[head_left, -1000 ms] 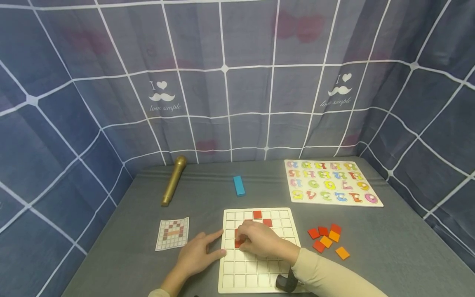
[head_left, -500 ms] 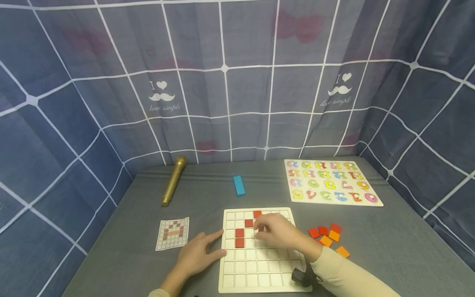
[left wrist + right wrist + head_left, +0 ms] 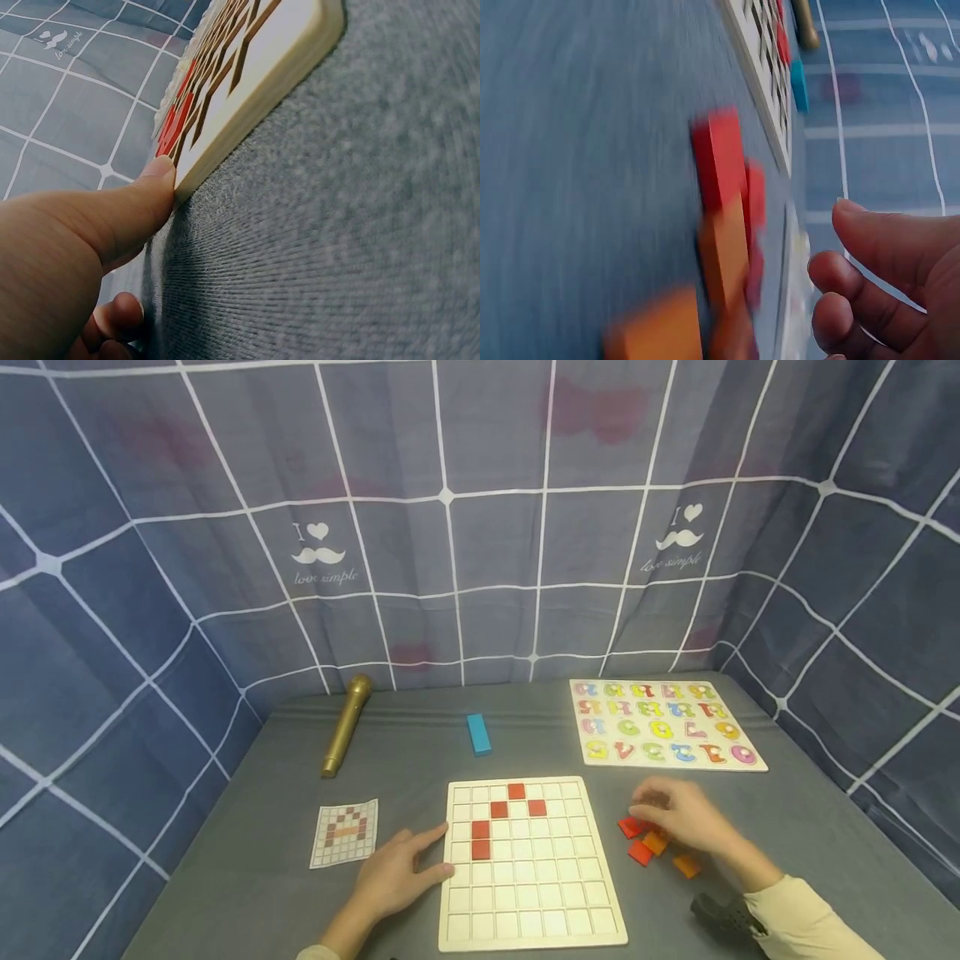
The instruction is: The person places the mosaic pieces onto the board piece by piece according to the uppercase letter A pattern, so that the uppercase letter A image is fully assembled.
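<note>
A cream gridded board lies on the grey cloth, with several red square tiles in its upper cells. My left hand touches the board's left edge with thumb and index finger extended; in the left wrist view the thumb presses against its side. To the right of the board, my right hand hovers over a loose pile of red tiles and orange tiles, covering part of it. Its thumb and fingers are bent loosely and apart, with nothing between them in the right wrist view.
A printed pattern card lies left of the board. Farther back are a gold microphone, a blue block and a number puzzle board. A checked curtain closes off the back and sides.
My right hand has moved right from the gridded board to the loose tiles, uncovering a red tile in the second row. The left hand stays at the board's edge. The view has shifted slightly.
</note>
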### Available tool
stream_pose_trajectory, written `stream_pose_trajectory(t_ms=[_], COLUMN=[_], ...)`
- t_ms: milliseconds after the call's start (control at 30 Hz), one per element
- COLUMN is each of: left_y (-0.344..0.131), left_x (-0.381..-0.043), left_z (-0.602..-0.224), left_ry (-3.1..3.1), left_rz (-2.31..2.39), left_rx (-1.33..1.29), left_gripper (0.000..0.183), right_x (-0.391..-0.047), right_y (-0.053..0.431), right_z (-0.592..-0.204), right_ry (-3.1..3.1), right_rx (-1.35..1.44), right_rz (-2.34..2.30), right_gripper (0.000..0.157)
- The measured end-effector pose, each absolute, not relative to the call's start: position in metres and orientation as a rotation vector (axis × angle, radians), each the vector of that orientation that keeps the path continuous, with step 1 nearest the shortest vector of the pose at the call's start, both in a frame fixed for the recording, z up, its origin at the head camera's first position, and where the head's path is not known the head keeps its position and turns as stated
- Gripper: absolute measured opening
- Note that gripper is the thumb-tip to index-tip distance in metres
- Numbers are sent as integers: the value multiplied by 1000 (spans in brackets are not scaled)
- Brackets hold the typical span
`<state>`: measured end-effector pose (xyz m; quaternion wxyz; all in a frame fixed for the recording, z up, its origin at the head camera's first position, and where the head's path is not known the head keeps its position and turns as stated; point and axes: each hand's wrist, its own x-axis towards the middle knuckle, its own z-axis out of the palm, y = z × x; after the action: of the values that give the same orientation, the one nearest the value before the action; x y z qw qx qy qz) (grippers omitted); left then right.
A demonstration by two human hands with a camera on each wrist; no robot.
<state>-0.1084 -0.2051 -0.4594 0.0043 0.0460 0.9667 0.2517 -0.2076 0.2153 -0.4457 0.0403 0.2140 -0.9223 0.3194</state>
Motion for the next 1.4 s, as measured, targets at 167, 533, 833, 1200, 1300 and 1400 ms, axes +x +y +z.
stream_pose_trajectory(t_ms=[167, 533, 833, 1200, 1300, 1400], left_y=[-206, -206, -204, -204, -204, -204], left_x=[-108, -108, -108, -108, -108, -109], left_z=[-459, -461, -460, -460, -461, -462], left_ry=[3033, 3029, 3032, 3036, 3038, 3039], left_rz=[791, 781, 776, 787, 788, 788], left_rx=[132, 111, 115, 129, 128, 131], left_gripper=[63, 64, 63, 63, 63, 63], right_x=[-209, -208, -209, -206, -206, -206], right_y=[251, 271, 269, 270, 270, 272], right_z=[-437, -448, -454, -459, -460, -461], right_ry=[-2836, -2961, -2957, -2912, -2880, -2867], right_rx=[474, 539, 499, 530, 534, 528], right_rz=[936, 938, 885, 852, 793, 738], right_gripper=[15, 28, 22, 24, 22, 23])
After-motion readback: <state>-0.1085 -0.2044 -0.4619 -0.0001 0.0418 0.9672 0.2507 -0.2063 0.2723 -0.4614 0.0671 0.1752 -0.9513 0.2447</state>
